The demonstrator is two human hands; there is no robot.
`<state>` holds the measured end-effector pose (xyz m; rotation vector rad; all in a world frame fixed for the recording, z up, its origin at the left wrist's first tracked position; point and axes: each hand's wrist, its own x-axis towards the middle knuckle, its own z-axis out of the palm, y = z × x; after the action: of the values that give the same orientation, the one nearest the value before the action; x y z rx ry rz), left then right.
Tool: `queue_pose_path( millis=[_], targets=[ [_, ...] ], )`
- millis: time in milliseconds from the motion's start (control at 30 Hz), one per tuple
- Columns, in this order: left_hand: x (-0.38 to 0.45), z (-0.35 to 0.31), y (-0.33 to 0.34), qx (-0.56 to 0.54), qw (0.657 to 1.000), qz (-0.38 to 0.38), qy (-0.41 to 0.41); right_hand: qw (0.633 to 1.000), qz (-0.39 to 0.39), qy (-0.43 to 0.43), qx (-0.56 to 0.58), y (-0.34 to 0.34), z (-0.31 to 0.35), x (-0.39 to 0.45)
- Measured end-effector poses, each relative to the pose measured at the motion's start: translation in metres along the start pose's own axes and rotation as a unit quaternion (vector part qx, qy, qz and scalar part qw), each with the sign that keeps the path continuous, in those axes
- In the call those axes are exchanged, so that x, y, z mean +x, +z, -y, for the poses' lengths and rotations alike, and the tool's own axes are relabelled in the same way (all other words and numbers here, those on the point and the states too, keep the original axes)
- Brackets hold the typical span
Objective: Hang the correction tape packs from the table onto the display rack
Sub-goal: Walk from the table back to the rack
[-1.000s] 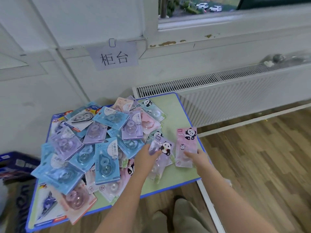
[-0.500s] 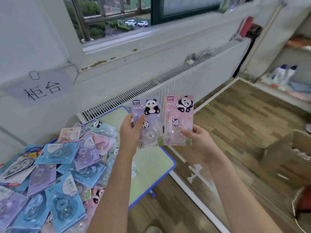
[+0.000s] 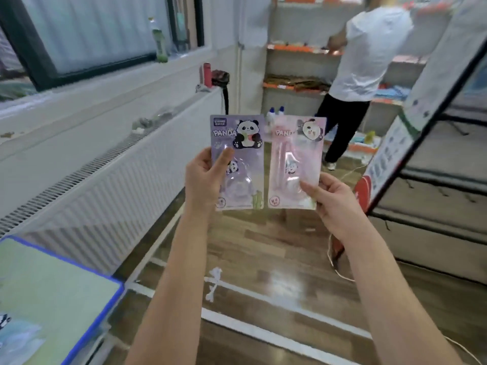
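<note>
Head view: two packs up in front, side by side, upright, w/ a narrow gap between. Left hand (image 3: 204, 177) pinches the purple pack (image 3: 241, 143) at its lower left edge, thumb across the front. Right hand (image 3: 333, 197) pinches the pink pack (image 3: 295, 143) at its lower right corner, thumb on the front, fingers behind. Both grips sit low on the cards, tops free.

Step in hand, as I read it: carry both to the display rack (image 3: 432, 122), which leans in at right. To do it well, keep each top edge clear so the hang hole can meet a hook, hang one pack at a time, and don't squeeze the blister. No hooks or hang holes are plain to see; too blurred.

Table (image 3: 60, 293), green top w/ blue edge, is near left; more packs (image 3: 15, 338) lie at its near corner. Wood floor (image 3: 263, 259) w/ white tape lines below. Radiator (image 3: 110, 185) under windows at left. Far off, another person (image 3: 366, 56) stands at shelves (image 3: 295, 85).
</note>
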<state>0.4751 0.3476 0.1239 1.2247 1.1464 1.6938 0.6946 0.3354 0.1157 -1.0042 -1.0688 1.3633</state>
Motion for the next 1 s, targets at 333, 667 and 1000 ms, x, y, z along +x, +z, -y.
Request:
queue_pose_path(
  millis=[333,667,1000],
  targets=[
    [-0.049,-0.012,0.277,-0.04,0.979,0.198,0.013,0.978,-0.173,-0.106,-0.038,-0.234,0.087,-0.082],
    [-0.087,0.021,0.486,-0.109,0.934,0.341,0.015,0.938,-0.327,-0.11,-0.017,-0.411,0.102,-0.106],
    [-0.087,0.057,0.683,-0.137,0.902,0.41,-0.014,0.906,-0.405,-0.119,0.019,-0.574,0.14,-0.08]
  ],
)
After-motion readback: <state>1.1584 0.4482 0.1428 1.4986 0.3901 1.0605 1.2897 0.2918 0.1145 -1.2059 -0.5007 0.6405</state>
